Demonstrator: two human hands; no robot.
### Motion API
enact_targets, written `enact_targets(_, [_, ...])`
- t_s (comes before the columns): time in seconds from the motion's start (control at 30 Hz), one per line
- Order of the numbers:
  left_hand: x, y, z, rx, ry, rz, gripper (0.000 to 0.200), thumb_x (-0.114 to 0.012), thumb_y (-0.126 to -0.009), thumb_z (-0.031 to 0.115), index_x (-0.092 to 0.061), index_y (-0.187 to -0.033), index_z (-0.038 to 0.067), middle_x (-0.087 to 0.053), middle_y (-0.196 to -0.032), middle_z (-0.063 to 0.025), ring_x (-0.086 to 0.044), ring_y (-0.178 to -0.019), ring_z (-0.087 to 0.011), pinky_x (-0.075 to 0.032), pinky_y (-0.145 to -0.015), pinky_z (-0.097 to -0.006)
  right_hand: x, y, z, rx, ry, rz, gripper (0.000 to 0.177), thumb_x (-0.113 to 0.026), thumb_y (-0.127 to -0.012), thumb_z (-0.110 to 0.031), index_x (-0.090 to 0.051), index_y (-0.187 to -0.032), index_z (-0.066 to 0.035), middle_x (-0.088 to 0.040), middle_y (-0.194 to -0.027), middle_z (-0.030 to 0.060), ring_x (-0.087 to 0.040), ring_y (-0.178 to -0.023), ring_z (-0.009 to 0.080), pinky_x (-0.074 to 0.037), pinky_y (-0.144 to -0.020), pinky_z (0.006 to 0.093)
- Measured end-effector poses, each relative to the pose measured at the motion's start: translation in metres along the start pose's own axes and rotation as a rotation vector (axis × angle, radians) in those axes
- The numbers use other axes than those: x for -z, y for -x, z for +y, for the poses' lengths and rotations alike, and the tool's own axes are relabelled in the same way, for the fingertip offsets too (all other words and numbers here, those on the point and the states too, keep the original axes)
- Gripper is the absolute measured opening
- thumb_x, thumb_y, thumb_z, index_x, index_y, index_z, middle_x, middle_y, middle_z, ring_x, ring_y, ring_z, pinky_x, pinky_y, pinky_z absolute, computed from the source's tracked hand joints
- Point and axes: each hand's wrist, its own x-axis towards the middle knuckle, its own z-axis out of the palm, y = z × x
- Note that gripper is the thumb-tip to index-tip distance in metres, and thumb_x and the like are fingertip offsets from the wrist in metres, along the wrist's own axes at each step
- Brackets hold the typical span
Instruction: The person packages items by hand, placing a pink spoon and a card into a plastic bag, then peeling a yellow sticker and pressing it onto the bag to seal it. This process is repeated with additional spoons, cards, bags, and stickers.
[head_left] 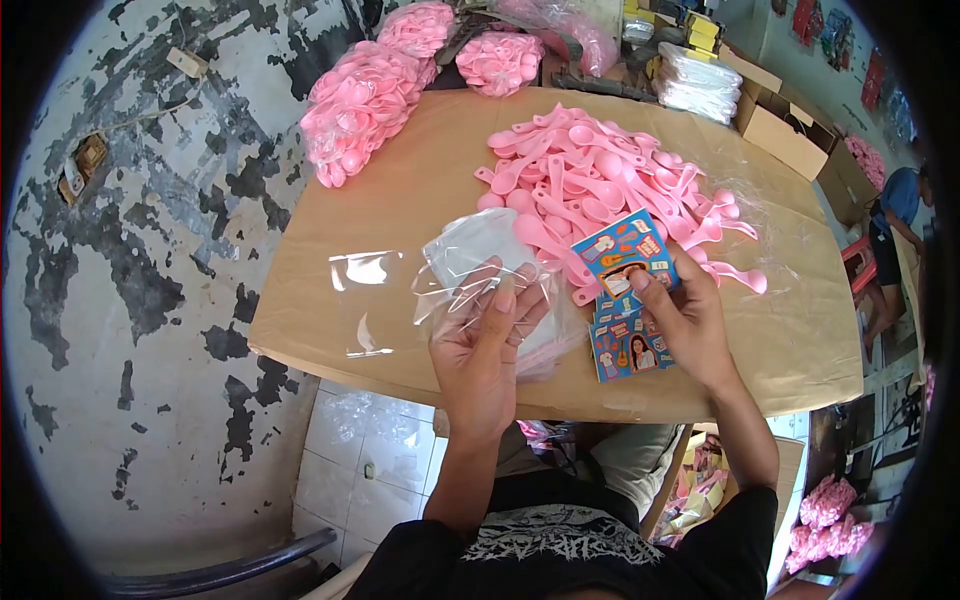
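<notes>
Between the thumb and fingers of my left hand (485, 345) is a clear plastic bag (450, 262), raised above the table. My right hand (690, 325) grips a blue printed card (622, 245) by its lower right part, thumb on the front. More blue cards (625, 352) lie under and beside that hand near the table's front edge. A loose stack of clear bags (540, 345) rests beneath my left hand. Just beyond both hands spreads a heap of pink plastic spoons (590, 175), some touching the bags and cards.
Brown paper covers the table (400, 180). Bagged pink spoons (365, 105) stand at the back left. White packets (697, 82) and an open cardboard box (790, 125) are at the back right. A person (900, 215) sits farther right. A box of packets (700, 480) stands below the table.
</notes>
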Motion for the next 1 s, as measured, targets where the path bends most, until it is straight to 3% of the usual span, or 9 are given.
enact_targets(0.13, [0.002,-0.001,0.0,-0.04,0.021,0.034,0.039,-0.052,-0.096,0.009,-0.042,-0.131,-0.006,-0.059,-0.118,-0.0223,-0.06,-0.11,-0.0316,-0.051,-0.095,-0.044,0.003,0.006,-0.004,0.079,0.144,-0.227,0.016,-0.061,-0.092,-0.012,-0.061,-0.103,0.0,-0.065,-0.083,0.004,-0.056,-0.074,0.0042,-0.045,-0.064,0.023])
enact_targets(0.37, [-0.004,0.001,0.005,-0.028,0.02,0.053,0.038,-0.052,-0.095,0.006,-0.043,-0.129,-0.007,-0.057,-0.122,-0.0239,-0.058,-0.113,-0.0304,-0.047,-0.098,-0.0427,-0.008,0.0,-0.017,0.005,0.139,-0.223,0.016,-0.063,-0.089,-0.01,-0.062,-0.102,-0.001,-0.063,-0.076,0.0039,-0.054,-0.065,0.0053,-0.044,-0.059,0.0236])
enact_targets(0.47, [0.003,0.003,0.002,-0.03,-0.054,0.052,0.033,-0.055,-0.094,0.004,-0.051,-0.125,-0.008,-0.059,-0.121,-0.0211,-0.06,-0.107,-0.019,-0.048,-0.093,-0.0305,-0.012,-0.002,-0.021,-0.001,0.285,-0.315,0.014,-0.063,-0.087,-0.008,-0.063,-0.099,0.0,-0.062,-0.071,0.0052,-0.053,-0.061,0.0064,-0.044,-0.056,0.0243])
enact_targets(0.53, [0.004,0.004,0.006,0.016,-0.082,0.01,0.033,-0.056,-0.094,0.004,-0.052,-0.125,-0.008,-0.062,-0.116,-0.02,-0.061,-0.104,-0.0169,-0.048,-0.09,-0.0287,-0.011,-0.004,-0.026,-0.019,0.341,-0.412,0.013,-0.063,-0.086,-0.007,-0.063,-0.097,0.0,-0.061,-0.069,0.0061,-0.053,-0.059,0.0073,-0.043,-0.055,0.0251])
enact_targets(0.77, [0.003,0.001,0.017,0.001,-0.07,-0.003,0.034,-0.056,-0.094,0.004,-0.051,-0.125,-0.008,-0.065,-0.111,-0.0166,-0.06,-0.105,-0.0163,-0.048,-0.09,-0.0286,-0.017,-0.007,-0.026,0.067,0.29,-0.34,0.018,-0.064,-0.084,-0.009,-0.065,-0.101,-0.001,-0.06,-0.066,0.008,-0.052,-0.057,0.0092,-0.042,-0.055,0.027])
enact_targets(0.87, [0.009,-0.005,0.015,-0.004,-0.146,-0.138,0.038,-0.052,-0.094,0.001,-0.044,-0.13,-0.008,-0.055,-0.124,-0.0249,-0.054,-0.119,-0.0323,-0.047,-0.098,-0.0405,-0.015,-0.01,-0.027,0.045,0.337,-0.342,0.018,-0.064,-0.085,-0.009,-0.067,-0.101,-0.002,-0.06,-0.065,0.007,-0.051,-0.057,0.0082,-0.043,-0.054,0.0271])
enact_targets(0.97, [0.002,-0.027,0.029,0.01,-0.204,-0.235,0.038,-0.053,-0.093,0.001,-0.046,-0.13,-0.006,-0.052,-0.129,-0.0218,-0.054,-0.118,-0.0326,-0.048,-0.097,-0.0408,-0.005,-0.023,-0.045,0.038,0.381,-0.342,0.017,-0.064,-0.085,-0.01,-0.067,-0.099,-0.001,-0.06,-0.064,0.0048,-0.05,-0.056,0.0064,-0.041,-0.053,0.027])
enact_targets(1.0, [-0.007,-0.037,0.034,-0.031,-0.201,-0.233,0.036,-0.056,-0.094,0.006,-0.051,-0.128,-0.005,-0.063,-0.115,-0.0156,-0.06,-0.103,-0.0146,-0.049,-0.087,-0.0268,-0.003,-0.029,-0.051,0.071,0.357,-0.321,0.016,-0.064,-0.086,-0.01,-0.068,-0.099,-0.001,-0.06,-0.063,0.0038,-0.049,-0.056,0.0057,-0.04,-0.052,0.0267])
